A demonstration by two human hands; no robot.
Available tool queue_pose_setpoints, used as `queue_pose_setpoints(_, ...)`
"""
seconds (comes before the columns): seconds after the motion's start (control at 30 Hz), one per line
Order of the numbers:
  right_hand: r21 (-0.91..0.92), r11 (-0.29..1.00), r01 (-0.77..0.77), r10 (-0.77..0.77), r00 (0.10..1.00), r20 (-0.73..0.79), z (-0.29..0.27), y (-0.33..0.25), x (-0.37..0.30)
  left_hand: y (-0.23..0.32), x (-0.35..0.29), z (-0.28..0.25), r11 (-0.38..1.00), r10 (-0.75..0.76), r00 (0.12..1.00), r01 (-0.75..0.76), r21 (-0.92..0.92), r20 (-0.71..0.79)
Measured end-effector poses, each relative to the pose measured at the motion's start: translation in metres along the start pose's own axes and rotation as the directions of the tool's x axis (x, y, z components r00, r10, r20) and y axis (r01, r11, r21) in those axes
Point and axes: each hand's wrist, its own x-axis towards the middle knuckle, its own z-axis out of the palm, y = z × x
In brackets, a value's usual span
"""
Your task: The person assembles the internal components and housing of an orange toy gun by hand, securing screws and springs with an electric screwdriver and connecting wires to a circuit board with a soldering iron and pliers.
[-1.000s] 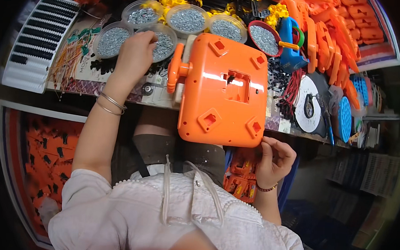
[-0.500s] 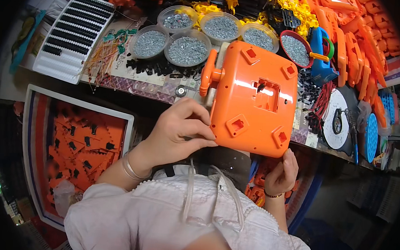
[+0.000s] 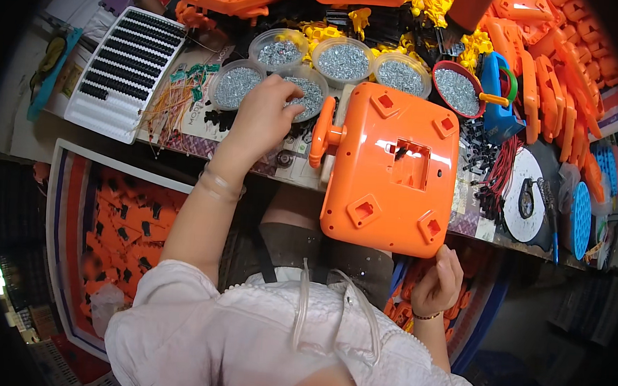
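Over clear bowl (image 3: 325, 98), left hand (image 3: 267, 115) arched; right hand (image 3: 438, 284) curled against housing (image 3: 391, 197); grips unclear.

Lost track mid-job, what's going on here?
A person's left grip is at a bowl of small metal bits; whether it holds any is unclear. The right grip is at the near right corner of an orange case, whose square opening is uncovered.

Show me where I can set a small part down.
Two small patches: the table strip between the wires and left hand, and the lower end of the white tray, below its black parts. It's crowded behind the orange casing, where bowls of silvery pieces stand together.
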Motion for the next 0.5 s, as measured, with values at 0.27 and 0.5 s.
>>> queue_pose_setpoints(0.27,0.034,0.999,-0.026,0.024,0.999,0.034,-0.003,-0.001,0.002,-0.013,0.014,0.011,0.943,-0.079,0.984,0.022,0.333,0.157)
queue_pose_setpoints(0.5,0.036,0.998,-0.043,0.041,0.997,0.062,-0.008,-0.005,0.009,-0.014,0.018,0.005,0.928,-0.112,0.980,0.044,0.370,0.165)
